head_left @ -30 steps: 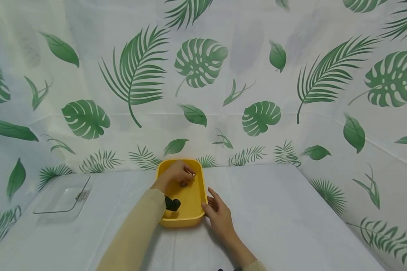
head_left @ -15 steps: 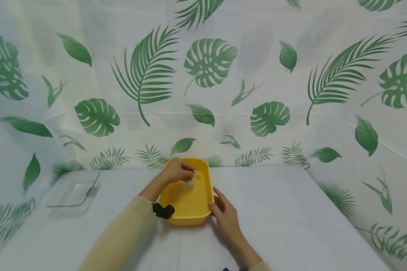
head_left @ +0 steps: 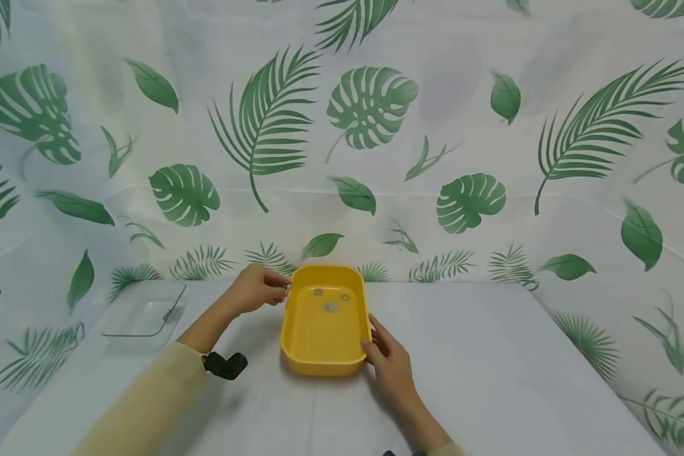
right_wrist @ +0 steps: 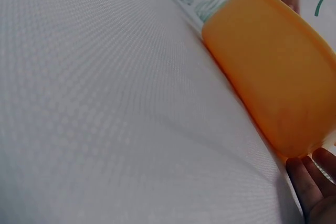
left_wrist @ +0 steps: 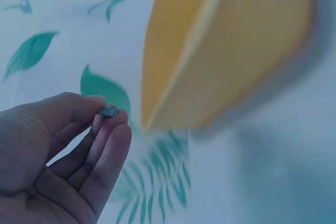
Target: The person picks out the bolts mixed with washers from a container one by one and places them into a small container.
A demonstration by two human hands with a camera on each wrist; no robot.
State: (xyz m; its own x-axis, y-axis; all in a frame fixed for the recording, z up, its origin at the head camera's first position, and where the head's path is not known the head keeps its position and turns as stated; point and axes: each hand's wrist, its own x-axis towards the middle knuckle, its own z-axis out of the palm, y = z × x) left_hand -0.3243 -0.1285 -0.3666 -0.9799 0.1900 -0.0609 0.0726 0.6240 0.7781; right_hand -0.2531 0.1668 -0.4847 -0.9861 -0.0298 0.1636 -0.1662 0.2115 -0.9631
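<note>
My left hand (head_left: pixel 258 288) is just left of a yellow plastic tray (head_left: pixel 298 366), beside its far left part. Between thumb and fingertips it pinches a small metal piece (left_wrist: pixel 109 110) with a round end; the fingers cover part of it. My right hand (head_left: pixel 393 367) rests against the tray's near right side, thumb at the rim and fingers loosely extended along the outer wall. In the right wrist view its fingertips (right_wrist: pixel 298 169) touch the tray's outside low down. Inside the tray lie flat rings: a larger grey ring (head_left: pixel 331 306), a brownish ring (head_left: pixel 318 292) and a small ring (head_left: pixel 344 297).
A clear shallow container (head_left: pixel 142 316) with a dark edge line stands at the left of the white-covered table (head_left: pixel 479 380). Small metallic bits (head_left: pixel 173 312) show at its right side. A leaf-patterned cloth (head_left: pixel 399 209) rises behind the table.
My left hand has come up out of the tray and moved left past its rim, carrying the small metal piece. The rings are uncovered now. My right hand has stayed at the tray's side.
</note>
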